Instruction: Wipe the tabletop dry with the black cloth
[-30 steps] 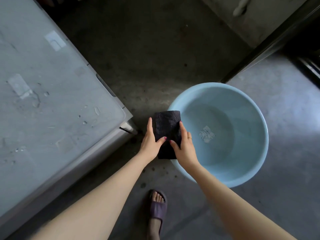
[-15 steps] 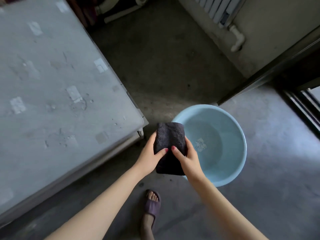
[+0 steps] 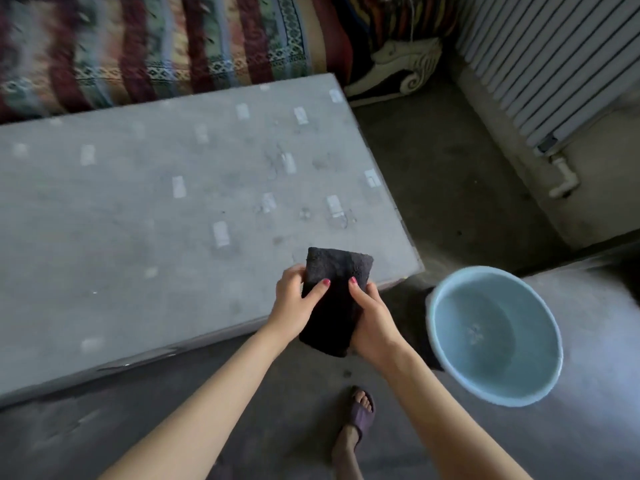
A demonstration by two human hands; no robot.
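The grey tabletop (image 3: pixel 145 216) fills the left. Over its near right corner, the left hand (image 3: pixel 294 303) and right hand (image 3: pixel 372 318) both clasp the folded black cloth (image 3: pixel 334 299), thumbs pressed on top. A blue basin (image 3: pixel 493 336) sits on the floor at right.

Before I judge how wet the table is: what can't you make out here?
Head view only:
- Tabletop: left end cut off; motion blur hides any droplets.
- Cloth: sides covered by left hand and right hand; dampness unclear.
- Basin: water level unclear.
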